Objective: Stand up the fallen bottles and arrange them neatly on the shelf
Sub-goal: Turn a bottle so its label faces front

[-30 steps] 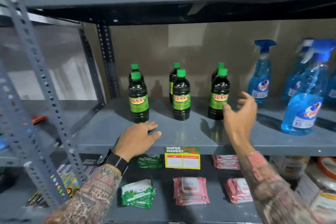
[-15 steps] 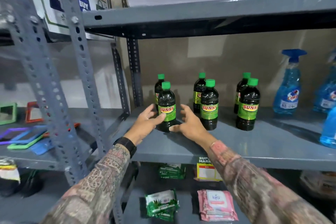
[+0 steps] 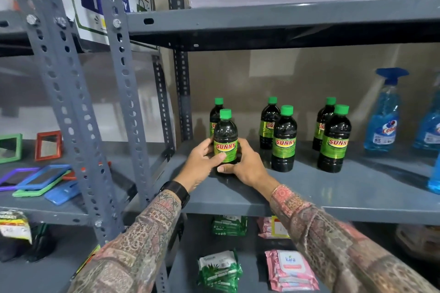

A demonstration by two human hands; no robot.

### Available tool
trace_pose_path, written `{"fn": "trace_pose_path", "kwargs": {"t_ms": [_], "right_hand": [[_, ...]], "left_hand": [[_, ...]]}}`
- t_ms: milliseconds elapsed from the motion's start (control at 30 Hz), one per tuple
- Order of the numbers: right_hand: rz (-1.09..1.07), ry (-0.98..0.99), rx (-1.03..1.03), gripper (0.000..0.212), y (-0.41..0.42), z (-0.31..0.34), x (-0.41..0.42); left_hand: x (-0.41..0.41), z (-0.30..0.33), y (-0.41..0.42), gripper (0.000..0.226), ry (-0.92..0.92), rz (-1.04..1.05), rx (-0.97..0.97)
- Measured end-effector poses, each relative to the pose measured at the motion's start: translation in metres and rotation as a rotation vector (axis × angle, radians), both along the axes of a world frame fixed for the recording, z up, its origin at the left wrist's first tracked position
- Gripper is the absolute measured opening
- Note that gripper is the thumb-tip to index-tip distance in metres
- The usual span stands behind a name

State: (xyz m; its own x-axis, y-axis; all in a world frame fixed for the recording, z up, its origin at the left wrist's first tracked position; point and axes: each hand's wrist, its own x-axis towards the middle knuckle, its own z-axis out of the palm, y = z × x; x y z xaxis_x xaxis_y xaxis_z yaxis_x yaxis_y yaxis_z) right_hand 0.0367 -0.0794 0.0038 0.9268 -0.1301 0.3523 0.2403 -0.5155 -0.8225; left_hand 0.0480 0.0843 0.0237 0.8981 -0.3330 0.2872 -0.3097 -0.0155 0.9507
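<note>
Grey metal shelf [image 3: 333, 188] with six dark bottles, all upright, set in three front-and-back pairs. The front-left bottle [image 3: 225, 140] (green cap, green label reading SUNNY) stands near the left end of the shelf, close to the perforated rear upright [image 3: 183, 93]. Both of the person's hands are on it. The left hand [image 3: 202, 164] wraps the bottle's left side, thumb laid across the lower edge of the label and fingers curled behind. The right hand [image 3: 245, 164] cups the right side, fingers bent round the lower body and fingertips meeting the base near the shelf surface. The bottle's base is hidden by the hands, so whether it rests on the shelf or is lifted cannot be told. Directly behind stands the rear-left bottle [image 3: 215, 116], partly covered. To the right, apart from the hands, stand the middle front bottle [image 3: 284, 140] and the right front bottle [image 3: 334, 140], each with a partner just behind it. Further right is a blue spray bottle [image 3: 384, 121]. A black wristband [image 3: 176, 191] sits on the left wrist; both arms wear patterned sleeves. On the lower shelf lie a green wipes pack [image 3: 219, 271] and a pink wipes pack [image 3: 291, 269]. On the neighbouring rack at left lie coloured framed mirrors [image 3: 48, 145].
</note>
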Motion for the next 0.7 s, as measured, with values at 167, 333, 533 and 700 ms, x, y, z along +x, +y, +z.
{"fn": "trace_pose_path", "kwargs": {"t_ms": [167, 333, 533, 700], "right_hand": [[0.003, -0.01, -0.027, 0.091, 0.003, -0.002, -0.015], [-0.007, -0.035, -0.047, 0.092, 0.005, -0.002, -0.035], [0.006, -0.024, -0.056, 0.101, 0.004, 0.0, -0.051], [0.004, -0.005, -0.074, 0.104, -0.023, -0.001, -0.078]], "left_hand": [[-0.015, -0.003, 0.007, 0.052, -0.001, -0.029, -0.025], [-0.028, -0.006, 0.009, 0.051, -0.01, -0.029, -0.033], [-0.039, -0.009, 0.008, 0.051, -0.064, -0.008, 0.009], [-0.067, -0.032, 0.003, 0.05, -0.11, 0.411, -0.004]]}}
